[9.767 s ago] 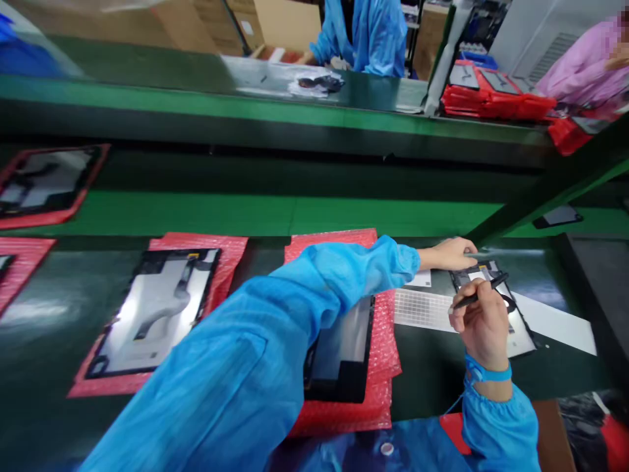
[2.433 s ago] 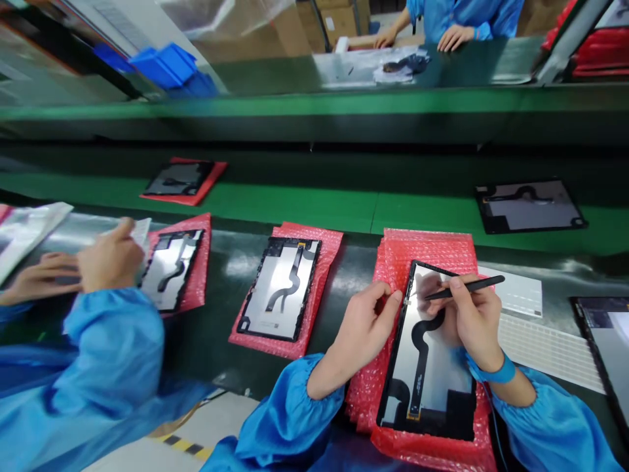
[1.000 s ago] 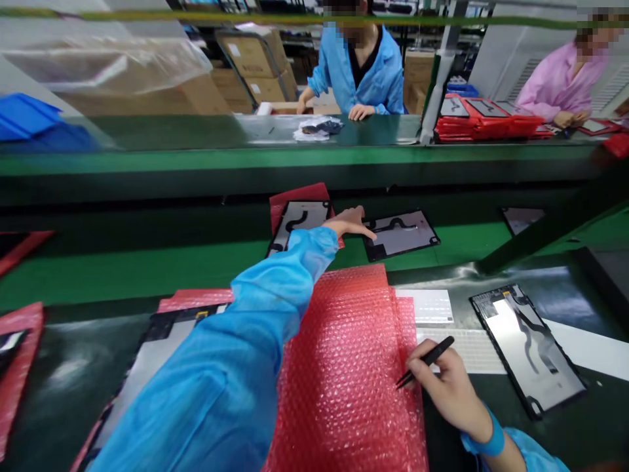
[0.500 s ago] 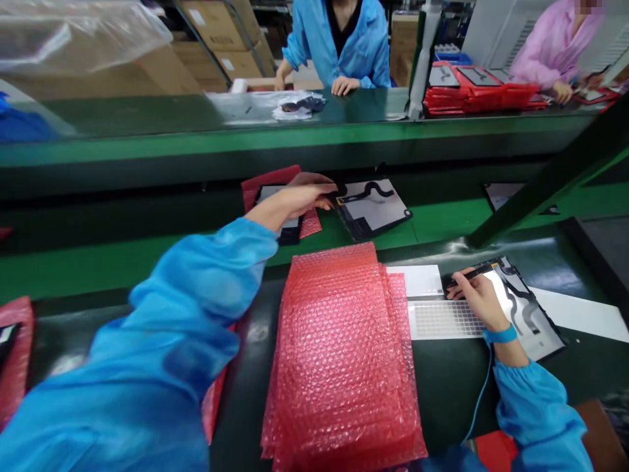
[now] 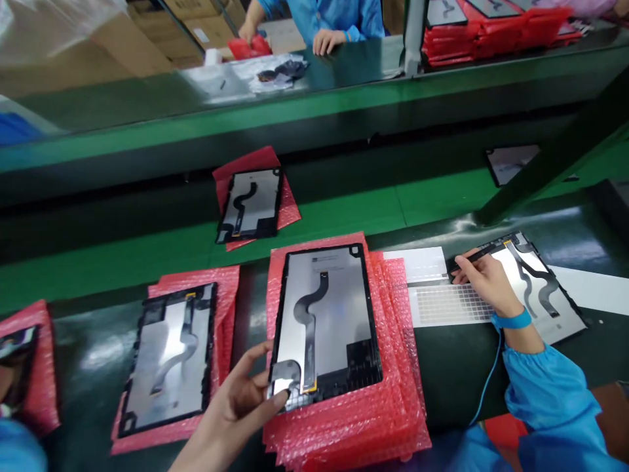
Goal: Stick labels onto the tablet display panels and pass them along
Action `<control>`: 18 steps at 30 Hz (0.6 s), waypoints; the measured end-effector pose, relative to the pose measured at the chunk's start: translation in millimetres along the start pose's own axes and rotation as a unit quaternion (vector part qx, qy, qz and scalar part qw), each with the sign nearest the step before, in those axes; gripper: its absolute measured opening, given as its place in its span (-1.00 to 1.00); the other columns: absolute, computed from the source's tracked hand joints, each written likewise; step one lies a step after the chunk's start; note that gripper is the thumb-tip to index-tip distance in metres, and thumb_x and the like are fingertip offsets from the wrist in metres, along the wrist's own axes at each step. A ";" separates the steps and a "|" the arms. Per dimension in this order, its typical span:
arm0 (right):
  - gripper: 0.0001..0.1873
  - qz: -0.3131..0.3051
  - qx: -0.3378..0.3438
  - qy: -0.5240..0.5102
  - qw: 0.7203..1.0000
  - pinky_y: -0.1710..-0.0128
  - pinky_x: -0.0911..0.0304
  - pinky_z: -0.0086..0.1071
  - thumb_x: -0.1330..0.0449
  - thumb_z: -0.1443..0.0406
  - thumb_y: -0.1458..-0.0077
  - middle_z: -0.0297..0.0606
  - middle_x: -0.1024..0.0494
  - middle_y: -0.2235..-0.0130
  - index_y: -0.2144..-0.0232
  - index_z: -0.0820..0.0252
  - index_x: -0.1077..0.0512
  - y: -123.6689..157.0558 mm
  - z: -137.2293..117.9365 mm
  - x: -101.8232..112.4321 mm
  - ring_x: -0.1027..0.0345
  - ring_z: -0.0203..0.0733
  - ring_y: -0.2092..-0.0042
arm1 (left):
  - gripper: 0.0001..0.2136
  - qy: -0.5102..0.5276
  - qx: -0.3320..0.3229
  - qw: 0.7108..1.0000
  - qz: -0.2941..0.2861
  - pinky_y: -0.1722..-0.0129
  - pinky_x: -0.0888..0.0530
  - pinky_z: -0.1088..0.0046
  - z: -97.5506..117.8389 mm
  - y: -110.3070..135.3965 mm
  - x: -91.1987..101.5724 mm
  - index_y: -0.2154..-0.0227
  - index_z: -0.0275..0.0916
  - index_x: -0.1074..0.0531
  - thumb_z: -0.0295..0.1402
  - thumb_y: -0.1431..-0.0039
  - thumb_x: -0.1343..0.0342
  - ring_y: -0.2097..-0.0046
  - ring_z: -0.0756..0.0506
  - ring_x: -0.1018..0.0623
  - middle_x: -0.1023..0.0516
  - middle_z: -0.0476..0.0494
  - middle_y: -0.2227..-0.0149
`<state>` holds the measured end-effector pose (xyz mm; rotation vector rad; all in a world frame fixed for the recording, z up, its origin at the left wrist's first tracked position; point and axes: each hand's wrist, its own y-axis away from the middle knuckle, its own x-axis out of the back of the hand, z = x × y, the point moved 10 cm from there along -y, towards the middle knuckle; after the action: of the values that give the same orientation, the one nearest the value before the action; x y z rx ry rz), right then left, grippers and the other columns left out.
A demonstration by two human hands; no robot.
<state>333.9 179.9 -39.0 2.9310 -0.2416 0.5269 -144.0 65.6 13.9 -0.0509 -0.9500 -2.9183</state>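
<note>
My left hand point(image 5: 238, 410) pinches the lower left corner of a tablet screen panel point(image 5: 339, 314), thumb on top. This panel lies back side up, its dark ribbon cable showing, over a stack of red bubble-wrap bags point(image 5: 344, 436). Over on the right, my right hand point(image 5: 491, 282) is closed on the near left edge of a second tablet screen panel point(image 5: 565, 321); its fingertips are partly hidden. Beneath that panel are white strips, one bearing a grid of small squares point(image 5: 449, 305).
Left of the stack, another screen panel point(image 5: 167, 360) rests on red bubble bags. A further panel point(image 5: 253, 203) lies on the green belt point(image 5: 363, 210). A dark post point(image 5: 550, 151) slants across the right. Opposite, a co-worker in blue point(image 5: 324, 26) stands at a raised bench.
My left hand has come back from the green belt with a screen panel, now over the bag stack. My right hand keeps its hold. The view has tipped down and shifted.
</note>
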 end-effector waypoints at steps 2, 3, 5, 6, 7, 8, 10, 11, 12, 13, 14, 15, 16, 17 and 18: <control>-0.48 -0.002 -0.005 0.005 1.000 0.43 -0.54 -0.36 -0.33 -0.19 -0.29 -0.20 -0.68 0.45 0.26 0.14 -0.51 0.0 0.6 0.5 -0.63 -0.13 0.46 | -0.30 -0.062 -0.014 0.998 0.011 0.40 -0.47 0.50 -5.5 5.5 2.5 -0.12 -0.06 -0.34 -0.03 0.01 -0.54 0.47 -0.06 -0.55 -0.59 0.08 0.45; -0.48 -0.001 -0.007 0.004 1.000 0.44 -0.54 -0.36 -0.34 -0.19 -0.28 -0.21 -0.68 0.44 0.26 0.14 -0.51 -0.1 0.7 0.8 -0.63 -0.13 0.46 | -0.32 -0.114 -0.035 0.993 0.021 0.43 -0.46 0.49 -1.2 5.7 7.7 -0.12 -0.07 -0.34 0.01 -0.02 -0.51 0.48 -0.07 -0.54 -0.57 0.09 0.47; -0.47 0.003 -0.011 -0.003 1.000 0.45 -0.54 -0.37 -0.36 -0.19 -0.26 -0.21 -0.68 0.44 0.25 0.14 -0.51 -0.5 0.6 1.7 -0.62 -0.14 0.47 | -0.36 -0.249 -0.106 0.961 0.054 0.47 -0.44 0.48 22.3 4.2 21.2 -0.10 -0.09 -0.38 0.06 -0.07 -0.45 0.52 -0.07 -0.51 -0.52 0.11 0.51; -0.47 0.005 -0.013 -0.006 1.000 0.46 -0.53 -0.37 -0.37 -0.19 -0.25 -0.22 -0.68 0.44 0.25 0.15 -0.51 -0.7 0.5 2.0 -0.62 -0.14 0.47 | -0.42 -0.316 -0.157 0.932 0.077 0.50 -0.42 0.47 41.0 4.2 25.1 -0.08 -0.10 -0.41 0.07 -0.12 -0.41 0.54 -0.06 -0.48 -0.49 0.12 0.52; -0.47 0.006 -0.015 -0.007 1.000 0.47 -0.53 -0.37 -0.38 -0.19 -0.24 -0.22 -0.68 0.44 0.25 0.15 -0.51 -0.9 0.3 2.1 -0.62 -0.14 0.47 | -0.49 -0.374 -0.216 0.897 0.095 0.52 -0.41 0.47 61.7 5.2 23.4 -0.04 -0.11 -0.45 0.06 -0.18 -0.37 0.55 -0.05 -0.46 -0.48 0.12 0.51; -0.47 0.006 -0.016 -0.007 1.000 0.46 -0.53 -0.38 -0.38 -0.18 -0.24 -0.22 -0.67 0.45 0.26 0.15 -0.51 -1.0 0.1 2.0 -0.61 -0.14 0.47 | -0.58 -0.417 -0.279 0.859 0.099 0.50 -0.42 0.47 82.5 6.8 13.9 -0.01 -0.11 -0.47 0.03 -0.25 -0.32 0.53 -0.04 -0.46 -0.50 0.11 0.48; -0.48 0.004 -0.016 -0.006 1.000 0.46 -0.53 -0.37 -0.39 -0.17 -0.24 -0.22 -0.67 0.45 0.26 0.14 -0.51 -1.2 -0.1 1.6 -0.61 -0.15 0.47 | -0.74 -0.458 -0.404 0.791 0.051 0.35 -0.53 0.46 115.1 8.9 -29.1 0.01 -0.12 -0.49 -0.10 -0.40 -0.21 0.38 -0.06 -0.59 -0.61 0.01 0.33; -0.49 0.004 -0.016 -0.007 1.000 0.46 -0.53 -0.37 -0.39 -0.17 -0.24 -0.23 -0.68 0.44 0.26 0.14 -0.51 -1.3 0.0 1.5 -0.61 -0.15 0.48 | -0.78 -0.462 -0.463 0.756 -0.008 0.22 -0.59 0.42 124.1 9.3 -62.1 -0.02 -0.14 -0.49 -0.18 -0.45 -0.17 0.24 -0.09 -0.66 -0.66 -0.06 0.21; -0.50 0.004 -0.016 -0.008 1.000 0.45 -0.53 -0.37 -0.39 -0.16 -0.24 -0.23 -0.68 0.44 0.25 0.14 -0.50 -1.5 0.1 1.7 -0.61 -0.15 0.48 | -0.78 -0.463 -0.512 0.720 -0.074 0.06 -0.61 0.36 127.7 8.8 -98.0 -0.06 -0.18 -0.49 -0.23 -0.48 -0.14 0.08 -0.13 -0.69 -0.69 -0.15 0.08; -0.50 0.004 -0.017 -0.009 1.000 0.45 -0.53 -0.36 -0.39 -0.16 -0.24 -0.24 -0.68 0.44 0.25 0.13 -0.50 -1.7 0.2 1.8 -0.61 -0.15 0.47 | -0.72 -0.465 -0.550 0.681 -0.132 -0.10 -0.60 0.27 126.8 6.6 -133.8 -0.12 -0.25 -0.48 -0.22 -0.49 -0.12 -0.08 -0.18 -0.67 -0.68 -0.25 -0.04; -0.51 0.003 -0.016 -0.010 1.000 0.45 -0.53 -0.36 -0.39 -0.16 -0.24 -0.24 -0.67 0.44 0.25 0.13 -0.50 -2.0 0.0 2.0 -0.61 -0.15 0.47 | -0.63 -0.477 -0.574 0.641 -0.179 -0.23 -0.55 0.17 121.8 1.5 -168.2 -0.15 -0.32 -0.48 -0.16 -0.51 -0.11 -0.21 -0.25 -0.61 -0.65 -0.35 -0.15; -0.51 0.003 -0.015 -0.010 1.000 0.46 -0.53 -0.36 -0.39 -0.16 -0.24 -0.25 -0.67 0.44 0.25 0.13 -0.49 -2.3 -0.5 2.0 -0.60 -0.15 0.48 | -0.53 -0.495 -0.588 0.602 -0.217 -0.32 -0.48 0.10 113.9 -6.3 -199.9 -0.19 -0.40 -0.48 -0.07 -0.50 -0.10 -0.32 -0.32 -0.54 -0.58 -0.43 -0.25; -0.50 0.002 -0.014 -0.010 1.000 0.46 -0.53 -0.36 -0.39 -0.16 -0.24 -0.25 -0.67 0.45 0.25 0.12 -0.49 -2.6 -1.4 1.8 -0.60 -0.14 0.48 | -0.41 -0.523 -0.583 0.572 -0.242 -0.38 -0.41 0.05 103.9 -18.1 -227.6 -0.25 -0.45 -0.44 0.01 -0.47 -0.12 -0.39 -0.38 -0.45 -0.48 -0.50 -0.35; -0.50 0.001 -0.014 -0.011 1.000 0.47 -0.52 -0.36 -0.40 -0.16 -0.23 -0.25 -0.67 0.45 0.26 0.12 -0.49 -2.8 -2.2 1.7 -0.60 -0.14 0.48 | -0.28 -0.559 -0.563 0.547 -0.265 -0.43 -0.34 0.01 91.8 -31.8 -251.0 -0.32 -0.48 -0.39 0.10 -0.43 -0.14 -0.45 -0.43 -0.37 -0.38 -0.52 -0.43; -0.49 0.001 -0.015 -0.011 1.000 0.47 -0.52 -0.36 -0.40 -0.17 -0.22 -0.25 -0.67 0.46 0.26 0.12 -0.49 -2.9 -3.1 1.5 -0.60 -0.14 0.48 | -0.19 -0.591 -0.541 0.530 -0.278 -0.45 -0.29 -0.02 81.6 -44.6 -268.7 -0.37 -0.50 -0.34 0.16 -0.40 -0.14 -0.48 -0.46 -0.31 -0.31 -0.53 -0.47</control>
<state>334.8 183.1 -36.0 2.9092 -0.2544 0.4866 121.0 165.2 39.2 -2.2658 1.4583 -3.0189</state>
